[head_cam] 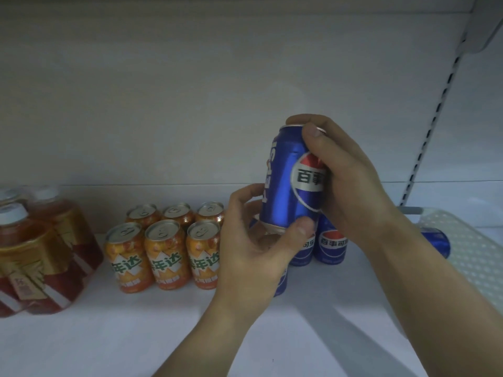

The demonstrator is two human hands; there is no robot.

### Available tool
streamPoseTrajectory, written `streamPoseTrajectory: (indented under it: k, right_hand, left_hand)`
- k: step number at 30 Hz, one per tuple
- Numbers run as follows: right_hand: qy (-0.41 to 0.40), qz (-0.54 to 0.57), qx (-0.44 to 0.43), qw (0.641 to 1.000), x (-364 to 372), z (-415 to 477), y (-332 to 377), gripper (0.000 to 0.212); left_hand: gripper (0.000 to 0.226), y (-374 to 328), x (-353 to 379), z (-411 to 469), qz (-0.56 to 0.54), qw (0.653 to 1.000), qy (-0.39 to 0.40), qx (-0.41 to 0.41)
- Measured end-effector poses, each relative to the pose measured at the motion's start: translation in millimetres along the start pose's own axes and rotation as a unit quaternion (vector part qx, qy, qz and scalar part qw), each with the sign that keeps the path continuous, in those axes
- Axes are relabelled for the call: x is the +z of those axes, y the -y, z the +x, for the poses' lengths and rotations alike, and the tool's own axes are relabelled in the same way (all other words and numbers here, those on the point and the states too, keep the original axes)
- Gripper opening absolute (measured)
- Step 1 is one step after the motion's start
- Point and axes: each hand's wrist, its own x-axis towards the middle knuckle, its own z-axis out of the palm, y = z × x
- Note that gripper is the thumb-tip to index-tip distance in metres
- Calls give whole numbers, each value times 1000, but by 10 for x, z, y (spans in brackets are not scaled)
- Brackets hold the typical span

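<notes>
- Blue can (pixel 288 180) is in the air above the shelf (pixel 136 336), a little tilted, between both hands.
- At its upper part the right hand (pixel 351 186) grips it; the fingers (pixel 299 119) curl over the rim, the thumb on the top edge.
- At its base the left hand (pixel 250 246) holds it, fingers curled, the thumb pressing the bottom edge.
- Just below stand other blue cans (pixel 333 246); to the left stand orange cans (pixel 166 254).

"百事" is printed on the blue can (pixel 285 191). "百事可乐" is written on the standing can (pixel 333 246) below it. "年达" is shown on the orange cans (pixel 167 257).
</notes>
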Motion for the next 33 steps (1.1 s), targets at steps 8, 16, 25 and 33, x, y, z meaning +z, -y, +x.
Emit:
streamPoseTrajectory:
  k: [8,16,25,33]
  right_hand:
    - [-9,-12,-5,1000,-20,-7,24,27]
    - [9,-43,5,999,-6,-26,53,30]
    - [82,-191,-21,978,-54,-29,107,72]
    - [117,-270,-132,947,-7,-86,31,82]
  left_hand:
    - [58,7,9,4,-6,1000,21,-22]
    - [71,29,-37,-8,-48,996,42,-61]
    - [65,-47,-137,76,24,1000,1,20]
    - [61,-39,-241,165,111,992,-25,47]
